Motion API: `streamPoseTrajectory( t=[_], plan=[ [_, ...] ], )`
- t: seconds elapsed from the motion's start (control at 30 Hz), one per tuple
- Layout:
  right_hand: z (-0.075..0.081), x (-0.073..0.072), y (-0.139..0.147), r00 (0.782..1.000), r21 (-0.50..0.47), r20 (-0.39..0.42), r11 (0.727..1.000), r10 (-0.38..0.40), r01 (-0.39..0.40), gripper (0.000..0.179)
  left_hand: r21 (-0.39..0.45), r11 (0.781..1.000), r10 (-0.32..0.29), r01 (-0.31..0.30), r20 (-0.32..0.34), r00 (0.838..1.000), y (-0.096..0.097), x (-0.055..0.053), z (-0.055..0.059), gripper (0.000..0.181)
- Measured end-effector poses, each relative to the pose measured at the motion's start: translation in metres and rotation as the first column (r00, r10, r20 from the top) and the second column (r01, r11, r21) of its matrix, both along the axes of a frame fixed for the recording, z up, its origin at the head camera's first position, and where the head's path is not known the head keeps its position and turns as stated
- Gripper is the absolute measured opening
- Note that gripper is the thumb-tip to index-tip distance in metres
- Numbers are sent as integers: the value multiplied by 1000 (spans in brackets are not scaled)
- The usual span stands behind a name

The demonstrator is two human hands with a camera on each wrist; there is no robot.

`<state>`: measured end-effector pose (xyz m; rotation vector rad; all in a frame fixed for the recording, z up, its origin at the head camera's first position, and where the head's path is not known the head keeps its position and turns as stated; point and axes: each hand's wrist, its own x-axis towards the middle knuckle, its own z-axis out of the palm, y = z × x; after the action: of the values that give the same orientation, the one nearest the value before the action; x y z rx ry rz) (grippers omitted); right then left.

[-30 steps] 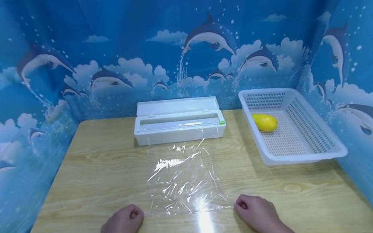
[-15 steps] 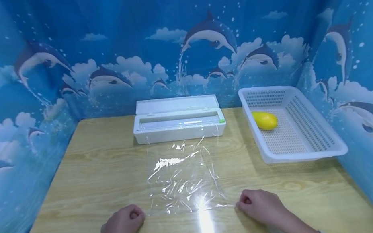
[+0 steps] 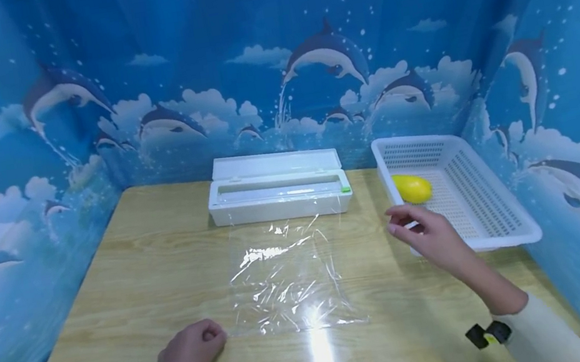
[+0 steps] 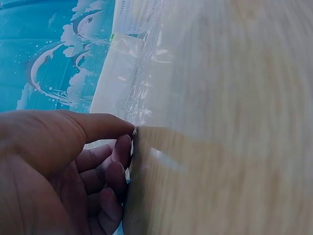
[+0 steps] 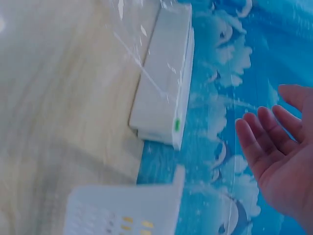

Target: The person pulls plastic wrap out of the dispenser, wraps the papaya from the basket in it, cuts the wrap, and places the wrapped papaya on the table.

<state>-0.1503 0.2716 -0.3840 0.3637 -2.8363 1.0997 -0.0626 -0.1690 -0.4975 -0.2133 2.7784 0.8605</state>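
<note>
A sheet of clear cling film (image 3: pixel 282 277) lies stretched over the table, running from a white cling film dispenser (image 3: pixel 280 209) with its lid raised. My left hand (image 3: pixel 189 356) pinches the film's near left corner between thumb and index finger; the left wrist view shows this pinch at the film edge (image 4: pixel 139 105). Off the film, my right hand (image 3: pixel 429 235) hovers by the left side of a white plastic basket (image 3: pixel 504 240). Its fingers look relaxed and hold nothing in the right wrist view. A smooth yellow fruit (image 3: pixel 413 188), lemon-like, lies inside the basket.
The wooden table (image 3: pixel 126 264) meets a blue dolphin-print curtain (image 3: pixel 244 36) at the back and on both sides. A small green piece (image 3: pixel 345 189) sits at the dispenser's right end. Light glares off the table's near middle.
My right hand has let go of the film's near right corner and moved forward and right to the basket. The left hand keeps its pinch, nearly still.
</note>
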Motion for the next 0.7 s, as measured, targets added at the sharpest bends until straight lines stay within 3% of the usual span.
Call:
streamPoseTrajectory(
  t=[0.13,0.3,0.5,0.7],
  plan=[
    [13,-25,20,999,-34,-23,999,-33,32,43,6,1000,3,-3,-2,1000,0,0,-1,7],
    [21,-61,50,997,-29,5,997,-75,75,56,11,1000,5,-5,3,1000,1,0,-1,6],
    [12,-96,82,992,77,27,990,-121,119,67,8,1000,-2,2,0,1000,1,-1,-1,7],
    [-1,-118,96,988,130,74,983,-137,127,70,6,1000,3,-3,6,1000,0,1,-2,8]
  ],
)
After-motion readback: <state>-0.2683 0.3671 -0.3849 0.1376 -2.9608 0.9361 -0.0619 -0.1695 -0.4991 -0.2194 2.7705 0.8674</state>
